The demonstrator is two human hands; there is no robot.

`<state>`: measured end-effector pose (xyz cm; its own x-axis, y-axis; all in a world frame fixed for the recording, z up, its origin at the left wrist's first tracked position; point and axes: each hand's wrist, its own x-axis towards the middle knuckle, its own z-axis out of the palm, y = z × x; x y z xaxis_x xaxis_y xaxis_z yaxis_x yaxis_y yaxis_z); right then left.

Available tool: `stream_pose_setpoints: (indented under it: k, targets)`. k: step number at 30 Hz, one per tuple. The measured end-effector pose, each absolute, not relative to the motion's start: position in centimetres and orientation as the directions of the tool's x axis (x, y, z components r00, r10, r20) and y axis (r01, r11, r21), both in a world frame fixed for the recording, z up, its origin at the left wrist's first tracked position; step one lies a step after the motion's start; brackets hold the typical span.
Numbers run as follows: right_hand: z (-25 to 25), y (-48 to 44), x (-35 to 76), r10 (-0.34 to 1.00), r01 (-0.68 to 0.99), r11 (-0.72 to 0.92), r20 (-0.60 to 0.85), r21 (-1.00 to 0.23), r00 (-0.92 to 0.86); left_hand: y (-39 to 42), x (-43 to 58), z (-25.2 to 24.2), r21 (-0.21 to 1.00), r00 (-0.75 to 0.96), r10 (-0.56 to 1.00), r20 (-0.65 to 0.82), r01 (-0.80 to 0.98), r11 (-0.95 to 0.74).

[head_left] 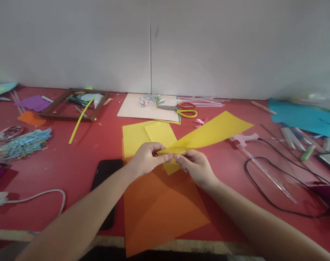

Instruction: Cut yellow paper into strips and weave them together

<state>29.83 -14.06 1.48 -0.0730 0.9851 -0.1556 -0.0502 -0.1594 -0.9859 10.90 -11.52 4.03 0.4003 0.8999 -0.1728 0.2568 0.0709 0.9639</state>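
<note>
A strip of yellow paper [214,132] is pinched at its near end between my two hands, its wide far end rising to the right. My left hand [151,157] grips the edge with thumb and fingers. Close beside it, my right hand [196,165] pinches the same end, the thumbs almost touching. Below lies an orange sheet [165,206] on the red table. More yellow paper [133,136] rests behind my left hand, partly hidden by it.
Red-and-yellow-handled scissors [186,110] lie on a pale sheet [129,107] at the back. A pink glue gun [242,139] with a black cord [263,201] is at right. A black phone [106,174] sits under my left forearm. A wooden frame [68,117] stands back left.
</note>
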Motion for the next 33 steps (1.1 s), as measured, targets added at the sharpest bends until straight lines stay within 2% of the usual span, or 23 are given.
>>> stream_pose_setpoints:
  k: [8, 21, 26, 29, 33]
  targets:
    - [1.7, -13.1, 30.5, 0.987, -0.299, -0.156, -0.164, -0.941, 0.001, -11.4, 10.9, 4.1, 0.954, 0.411, 0.894, -0.181, 0.292, 0.059]
    - [2.3, -11.6, 32.3, 0.977, -0.407, -0.018, -0.102, -0.913, 0.186, -11.3, 10.4, 3.6, 0.958, 0.44, 0.873, -0.211, 0.272, 0.095]
    - [2.4, -12.4, 31.8, 0.989, -0.402, -0.074, -0.12, -0.913, 0.089, -11.8, 10.5, 4.1, 0.969, 0.61, 0.753, -0.247, 0.15, 0.197]
    - [2.1, -13.2, 30.9, 0.986, -0.334, -0.161, -0.167, -0.929, -0.012, -12.2, 10.9, 4.6, 0.953, 0.668, 0.697, -0.261, 0.063, 0.297]
    - [1.9, -13.7, 30.1, 0.983, -0.267, -0.181, -0.17, -0.946, -0.064, -12.3, 11.1, 4.4, 0.956, 0.639, 0.715, -0.285, 0.135, 0.26]
